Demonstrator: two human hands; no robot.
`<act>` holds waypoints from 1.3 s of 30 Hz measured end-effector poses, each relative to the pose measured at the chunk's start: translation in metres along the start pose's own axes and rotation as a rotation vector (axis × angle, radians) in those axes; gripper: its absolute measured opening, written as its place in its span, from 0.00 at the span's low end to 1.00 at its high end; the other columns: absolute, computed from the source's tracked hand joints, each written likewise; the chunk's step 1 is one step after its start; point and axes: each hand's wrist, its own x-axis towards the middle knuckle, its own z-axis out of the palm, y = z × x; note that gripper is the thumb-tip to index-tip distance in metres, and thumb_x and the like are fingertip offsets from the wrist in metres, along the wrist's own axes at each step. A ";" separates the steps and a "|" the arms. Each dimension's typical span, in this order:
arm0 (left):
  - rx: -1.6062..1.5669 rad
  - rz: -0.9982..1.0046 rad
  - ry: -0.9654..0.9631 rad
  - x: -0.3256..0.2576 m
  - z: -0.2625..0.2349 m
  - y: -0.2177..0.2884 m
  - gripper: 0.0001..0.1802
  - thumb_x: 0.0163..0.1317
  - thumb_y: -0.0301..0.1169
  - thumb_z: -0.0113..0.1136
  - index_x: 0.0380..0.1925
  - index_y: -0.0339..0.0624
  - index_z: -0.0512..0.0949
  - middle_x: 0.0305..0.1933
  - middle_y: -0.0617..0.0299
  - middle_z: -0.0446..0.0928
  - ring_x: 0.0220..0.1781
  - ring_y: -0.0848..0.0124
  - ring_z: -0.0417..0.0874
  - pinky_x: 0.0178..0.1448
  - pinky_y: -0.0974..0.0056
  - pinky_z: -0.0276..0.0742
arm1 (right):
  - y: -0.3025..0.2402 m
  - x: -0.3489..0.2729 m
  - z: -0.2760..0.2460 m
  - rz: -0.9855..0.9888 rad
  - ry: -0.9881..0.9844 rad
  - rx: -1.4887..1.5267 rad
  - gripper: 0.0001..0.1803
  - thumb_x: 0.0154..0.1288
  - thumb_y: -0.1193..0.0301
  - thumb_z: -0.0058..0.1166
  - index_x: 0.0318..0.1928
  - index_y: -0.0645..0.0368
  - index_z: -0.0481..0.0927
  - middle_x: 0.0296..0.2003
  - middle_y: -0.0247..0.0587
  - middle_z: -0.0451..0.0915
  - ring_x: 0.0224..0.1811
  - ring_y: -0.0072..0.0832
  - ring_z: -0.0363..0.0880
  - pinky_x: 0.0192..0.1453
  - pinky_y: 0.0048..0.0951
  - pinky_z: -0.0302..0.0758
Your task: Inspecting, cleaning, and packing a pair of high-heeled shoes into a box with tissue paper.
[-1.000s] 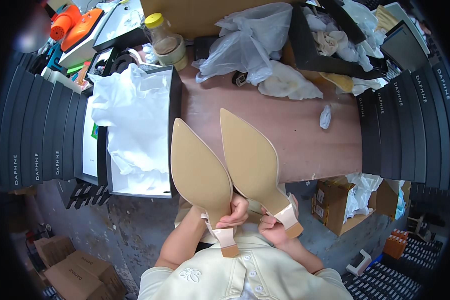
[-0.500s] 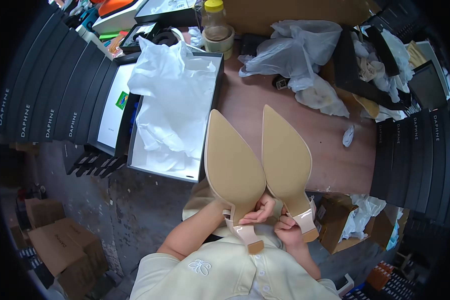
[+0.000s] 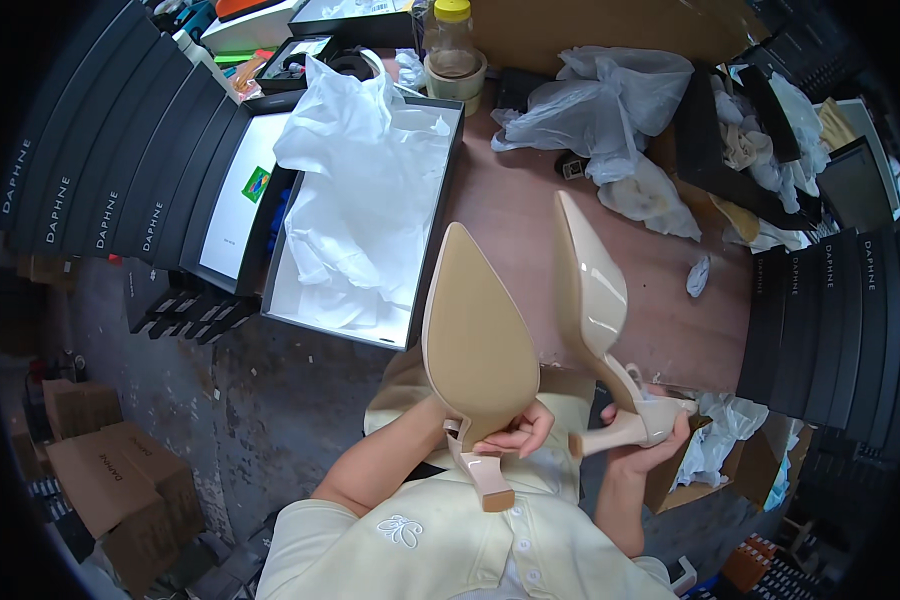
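Observation:
Two beige pointed-toe high-heeled shoes are held up in front of my body. My left hand (image 3: 515, 430) grips the left shoe (image 3: 478, 335) from behind, around its shank above the block heel. That shoe's tan sole faces me, with its toe pointing away. The right shoe (image 3: 595, 290) is turned on its side, showing its glossy upper and its heel toward the left. My right hand (image 3: 655, 440) is closed around the back of this shoe by the heel cup. To the left of the shoes lies an open shoe box (image 3: 435, 215) with white tissue paper (image 3: 345, 190) inside.
Tall stacks of dark shoe boxes flank me at left (image 3: 100, 160) and right (image 3: 820, 320). On the brown table (image 3: 515, 240) are crumpled plastic bags (image 3: 610, 105) and a yellow-lidded jar (image 3: 454, 40). Cardboard cartons (image 3: 120, 480) stand on the floor at lower left.
My right hand has swung the right shoe outward and rolled it from sole-up onto its side, away from the left shoe. The left shoe stays nearly where it was.

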 end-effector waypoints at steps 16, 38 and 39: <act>-0.266 0.306 0.581 0.006 -0.019 -0.021 0.32 0.60 0.58 0.36 0.39 0.35 0.67 0.32 0.50 0.69 0.17 0.67 0.68 0.24 0.67 0.66 | -0.065 0.055 -0.005 -0.268 -0.438 -1.112 0.34 0.52 0.63 0.62 0.59 0.60 0.66 0.53 0.48 0.72 0.55 0.35 0.72 0.57 0.33 0.67; 0.385 0.006 0.759 -0.047 0.019 -0.025 0.54 0.37 0.31 0.58 0.68 0.43 0.45 0.58 0.43 0.63 0.43 0.57 0.76 0.54 0.55 0.67 | -0.028 0.352 -0.045 -0.496 0.178 -1.478 0.10 0.54 0.70 0.56 0.33 0.66 0.77 0.27 0.43 0.76 0.23 0.33 0.80 0.11 0.31 0.67; 0.385 0.006 0.751 -0.043 0.019 -0.023 0.52 0.39 0.31 0.56 0.67 0.38 0.44 0.56 0.45 0.65 0.42 0.60 0.75 0.52 0.58 0.67 | -0.038 0.354 -0.041 -0.098 0.092 -1.178 0.10 0.54 0.69 0.56 0.31 0.65 0.77 0.24 0.41 0.76 0.21 0.32 0.79 0.10 0.30 0.65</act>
